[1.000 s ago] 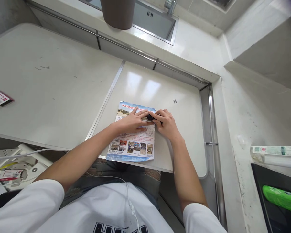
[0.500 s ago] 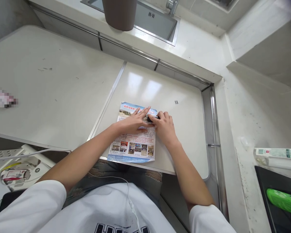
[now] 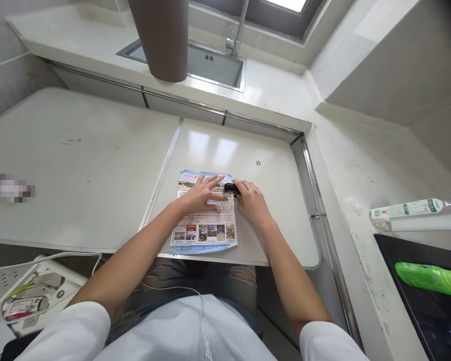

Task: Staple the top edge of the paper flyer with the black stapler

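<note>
A printed flyer [image 3: 206, 233] with red lettering, a blue border and a row of small photos lies on the white table near its front edge. My left hand [image 3: 203, 195] rests flat on the upper half of it, fingers spread. At the flyer's right edge, my right hand [image 3: 252, 200] is closed around a small black stapler [image 3: 231, 188], whose front end reaches over the paper; the fingers hide the rest of it. Two short grey staple strips [image 3: 258, 163] lie on the table beyond my right hand.
The white folding table [image 3: 108, 185] has a seam left of the flyer. Behind it stand a counter with a sink [image 3: 218, 70] and a brown bin-like container [image 3: 165, 50]. A green bottle [image 3: 430, 278] lies at the right; a white cart [image 3: 41, 281] with cables stands front left.
The camera view has tilted up and shifted right. My right hand has moved slightly outward with the stapler, and more of the stapler shows. My left hand stays spread on the flyer.
</note>
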`<state>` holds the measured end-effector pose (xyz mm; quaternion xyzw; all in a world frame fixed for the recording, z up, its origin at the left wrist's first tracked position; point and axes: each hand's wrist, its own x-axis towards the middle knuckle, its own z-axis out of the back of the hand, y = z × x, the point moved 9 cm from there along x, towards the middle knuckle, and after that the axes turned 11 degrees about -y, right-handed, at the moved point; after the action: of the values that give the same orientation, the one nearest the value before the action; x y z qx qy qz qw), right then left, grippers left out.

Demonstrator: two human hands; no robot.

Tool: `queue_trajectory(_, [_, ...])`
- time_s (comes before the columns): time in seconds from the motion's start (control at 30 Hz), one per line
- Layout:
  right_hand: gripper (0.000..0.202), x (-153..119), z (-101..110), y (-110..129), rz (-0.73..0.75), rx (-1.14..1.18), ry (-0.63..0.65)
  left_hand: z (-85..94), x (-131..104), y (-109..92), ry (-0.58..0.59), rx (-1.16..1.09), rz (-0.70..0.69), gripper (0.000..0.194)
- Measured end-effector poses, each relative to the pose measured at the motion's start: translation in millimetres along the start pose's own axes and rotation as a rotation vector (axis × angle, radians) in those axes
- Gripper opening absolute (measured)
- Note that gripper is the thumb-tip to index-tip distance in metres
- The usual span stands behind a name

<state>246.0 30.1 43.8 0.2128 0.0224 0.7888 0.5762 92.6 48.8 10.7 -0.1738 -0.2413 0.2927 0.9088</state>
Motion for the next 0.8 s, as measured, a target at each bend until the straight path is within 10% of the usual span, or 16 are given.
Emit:
queue_trajectory(0.23, [0.047, -19.7, 34.4, -40.4, -0.398, -0.046, -0.319, 34.7, 0.0, -3.9, -0.317, -0.002, -0.026, 0.037])
queue_trajectory(0.47, [0.043, -5.3, 8.8, 37.8, -0.372, 0.366, -0.352, 100.3, -32.8, 24.8, -0.926, 0.138, 0.22, 0.061])
queue_trajectory(0.63, [0.041, 2.7, -29.0, 79.2, -0.33, 0.353, -0.22, 109.5, -51.2, 46.5, -1.015, 0.139, 0.387, 0.062])
queue_trajectory(0.8, [0.041, -7.7, -18.8, 51.0, -0.333, 0.289, -0.217, 105.6, -53.4, 59.8, -0.989, 0.087, 0.504, 0.058])
